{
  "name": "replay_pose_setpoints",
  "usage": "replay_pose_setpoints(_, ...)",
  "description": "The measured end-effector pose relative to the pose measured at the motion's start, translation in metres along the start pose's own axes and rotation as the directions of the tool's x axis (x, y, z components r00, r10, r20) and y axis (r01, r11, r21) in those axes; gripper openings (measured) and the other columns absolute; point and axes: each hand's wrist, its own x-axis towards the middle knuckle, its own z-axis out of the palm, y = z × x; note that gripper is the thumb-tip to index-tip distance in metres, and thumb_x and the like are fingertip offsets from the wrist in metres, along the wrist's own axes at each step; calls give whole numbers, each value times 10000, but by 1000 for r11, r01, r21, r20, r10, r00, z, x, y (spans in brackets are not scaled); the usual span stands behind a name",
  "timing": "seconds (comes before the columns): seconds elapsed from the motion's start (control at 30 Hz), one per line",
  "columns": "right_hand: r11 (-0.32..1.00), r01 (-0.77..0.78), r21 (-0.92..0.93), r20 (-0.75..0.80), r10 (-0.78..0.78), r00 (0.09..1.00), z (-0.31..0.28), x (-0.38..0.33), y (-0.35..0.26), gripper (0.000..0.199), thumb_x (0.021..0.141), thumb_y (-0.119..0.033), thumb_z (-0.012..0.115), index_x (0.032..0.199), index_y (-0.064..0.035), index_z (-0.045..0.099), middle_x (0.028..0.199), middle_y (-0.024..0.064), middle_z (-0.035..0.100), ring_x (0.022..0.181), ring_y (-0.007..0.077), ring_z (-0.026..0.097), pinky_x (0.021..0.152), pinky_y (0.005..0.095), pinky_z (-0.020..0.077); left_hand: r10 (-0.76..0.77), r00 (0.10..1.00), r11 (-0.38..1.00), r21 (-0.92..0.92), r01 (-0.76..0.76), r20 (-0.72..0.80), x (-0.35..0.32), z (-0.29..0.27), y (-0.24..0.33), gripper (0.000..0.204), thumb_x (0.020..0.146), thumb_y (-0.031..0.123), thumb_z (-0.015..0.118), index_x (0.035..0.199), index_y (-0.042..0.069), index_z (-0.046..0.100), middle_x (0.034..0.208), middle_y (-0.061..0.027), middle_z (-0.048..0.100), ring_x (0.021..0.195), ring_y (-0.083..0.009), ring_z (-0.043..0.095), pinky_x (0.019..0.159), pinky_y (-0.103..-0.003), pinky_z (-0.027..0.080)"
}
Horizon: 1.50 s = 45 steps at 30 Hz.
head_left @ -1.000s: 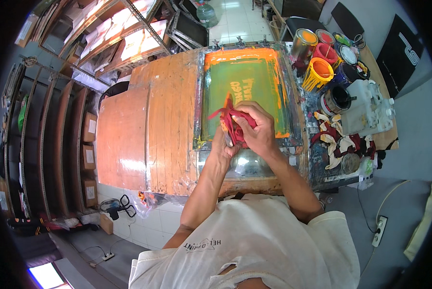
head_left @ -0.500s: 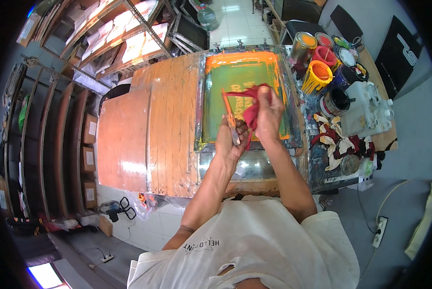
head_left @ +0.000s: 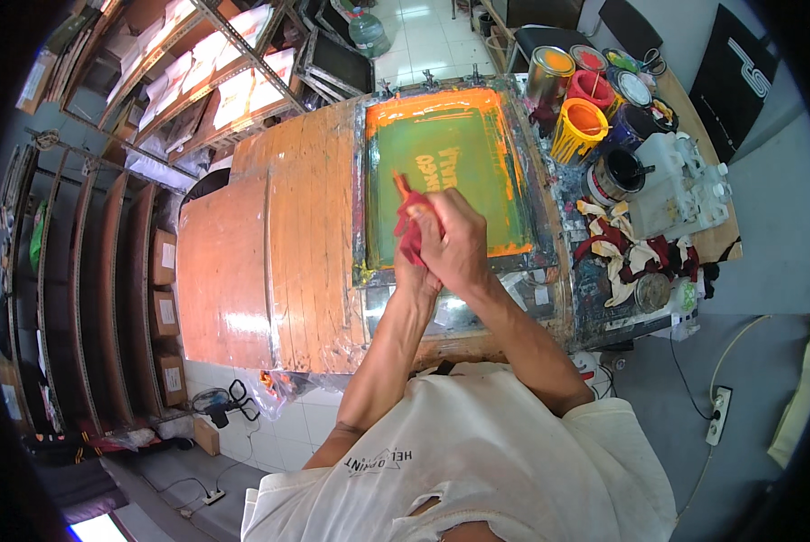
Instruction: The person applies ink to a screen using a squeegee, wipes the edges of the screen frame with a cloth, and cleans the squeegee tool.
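In front of me my left hand (head_left: 410, 274) is closed around a narrow spatula (head_left: 401, 183) coated in orange ink, its tip pointing away from me. My right hand (head_left: 460, 237) lies over it, pressing a dark red rag (head_left: 408, 237) around the spatula; the rag and right hand hide most of the spatula and the left fingers. Both hands are above the near part of a screen-printing frame (head_left: 520, 185), whose green mesh carries yellowish lettering and has orange ink smeared along its far and right edges.
On the right stand ink cans, a yellow ink tub (head_left: 577, 133), an open dark can (head_left: 617, 174) and translucent jugs (head_left: 667, 200). Stained rags (head_left: 618, 253) lie nearer. Wooden boards (head_left: 229, 262) cover the left of the table; shelving (head_left: 125, 298) stands beyond. Clamps (head_left: 428, 79) line the frame's far edge.
My right hand has come down and left, bringing the rag from beside the spatula to wrap around it. The view has shifted slightly, and the left hand is now largely covered.
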Motion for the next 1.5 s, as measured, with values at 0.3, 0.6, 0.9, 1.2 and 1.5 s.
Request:
replay_pose_setpoints(0.3,669,-323,670,47,395,917,-29,5,11,249,934,-188,701,1089,-10,625,956,52,654,823,131,637,750,284,537,-296,934,899,-273,343,199,20,-40,4,377,1022,444,475,1047,78,560,873,-114,636,767,-186,657,466,-272,464)
replay_pose_setpoints(0.6,956,246,162,134,-268,954,-13,-20,-4,225,749,5,768,964,-37,718,1057,114,628,938,235,663,794,328,544,-381,894,902,-117,415,235,3,-40,10,414,1018,401,492,1214,47,581,1168,-152,628,1032,-230,620,820,-339,554)
replay_pose_setpoints(0.9,821,560,-112,368,-489,791,-25,0,-31,321,657,-62,757,969,-68,682,1045,65,629,896,229,680,717,332,577,-537,655,719,-117,685,531,-8,-49,34,507,1000,491,488,1184,28,583,913,-148,632,647,-215,617,513,-284,523)
replay_pose_setpoints(1.2,884,430,-182,297,-367,881,-75,63,0,158,826,-93,723,977,-49,716,982,84,640,825,227,676,690,292,551,-614,482,545,-106,832,625,-16,-46,43,853,952,591,503,1456,-66,298,788,-206,554,395,-209,489,278,-273,379)
replay_pose_setpoints(1.5,941,-123,314,-224,200,954,-100,74,32,152,958,-154,673,1019,-19,640,859,44,680,745,65,616,612,226,483,-432,477,512,-227,829,765,-19,-59,36,783,1011,439,485,1490,-108,195,766,-122,526,442,-181,510,331,-287,425)
